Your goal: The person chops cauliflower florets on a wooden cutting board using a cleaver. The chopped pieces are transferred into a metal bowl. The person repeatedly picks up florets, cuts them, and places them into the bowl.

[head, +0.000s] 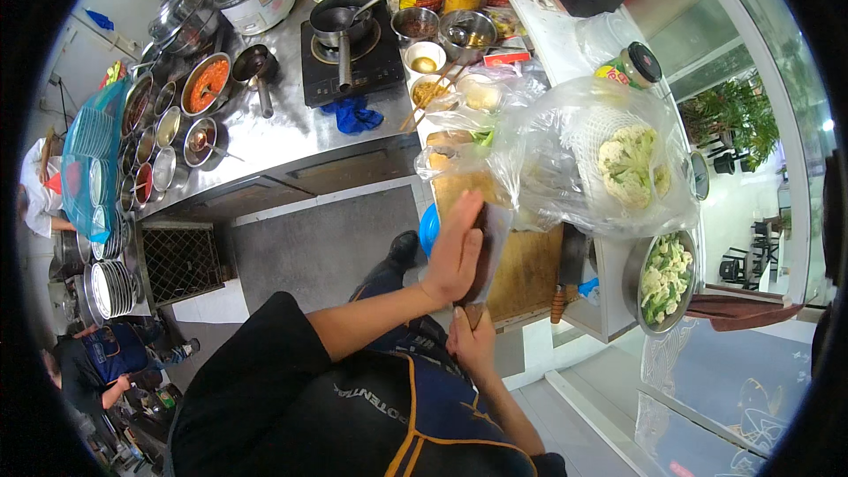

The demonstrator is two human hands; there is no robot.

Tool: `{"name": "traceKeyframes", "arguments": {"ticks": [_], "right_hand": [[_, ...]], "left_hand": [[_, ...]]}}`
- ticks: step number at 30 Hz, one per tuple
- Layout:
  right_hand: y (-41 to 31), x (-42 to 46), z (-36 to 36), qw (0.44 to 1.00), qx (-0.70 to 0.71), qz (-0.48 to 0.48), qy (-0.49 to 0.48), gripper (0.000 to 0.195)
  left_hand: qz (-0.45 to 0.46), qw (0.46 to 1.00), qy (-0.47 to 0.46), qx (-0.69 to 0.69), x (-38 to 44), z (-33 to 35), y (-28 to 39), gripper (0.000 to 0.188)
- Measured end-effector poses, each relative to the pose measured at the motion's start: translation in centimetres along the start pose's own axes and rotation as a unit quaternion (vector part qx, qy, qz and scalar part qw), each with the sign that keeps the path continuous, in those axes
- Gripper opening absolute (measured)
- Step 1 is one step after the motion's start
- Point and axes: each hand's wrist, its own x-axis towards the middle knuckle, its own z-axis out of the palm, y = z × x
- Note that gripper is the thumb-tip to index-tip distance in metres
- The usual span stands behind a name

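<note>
My right hand (474, 339) is closed around the wooden handle of a cleaver (491, 255), whose broad blade points away from me. My left hand (456, 248) lies flat along the blade's left side, fingers extended and thumb apart; whether it touches the metal I cannot tell. Beneath and beyond the blade is a wooden cutting board (530, 271). Cauliflower (626, 165) sits in a foam net inside a clear plastic bag (543, 139) on the counter. At the right, cut cauliflower (666, 278) fills a steel bowl (689, 305). A second knife (558, 301) lies at the board's right edge.
An induction cooker (318, 79) with a pan (334, 20) stands ahead. Bowls of sauces, including a red one (207, 85), crowd the steel counter at left. Stacked plates (112, 288) stand nearby. Another person (109, 351) is at lower left, and a white sleeve (36, 179) shows at far left.
</note>
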Motion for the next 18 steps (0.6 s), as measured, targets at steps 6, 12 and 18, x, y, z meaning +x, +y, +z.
{"name": "traceKeyframes", "arguments": {"ticks": [6,12,18], "right_hand": [[-8.7,5.0,6.0,0.916,-0.314,-0.251,-0.003,0.023],[-14.6,9.8,9.4,0.894,-0.376,-0.243,0.014,0.027],[-14.7,11.5,12.3,0.798,-0.567,-0.203,0.032,0.021]], "left_hand": [[0.012,0.989,0.15,-0.001,8.5,-5.2,-0.6,0.047],[-0.076,0.957,0.193,-0.203,16.1,-5.3,-3.4,0.046],[-0.239,0.773,0.226,-0.542,17.8,-4.7,-12.0,0.034]]}}
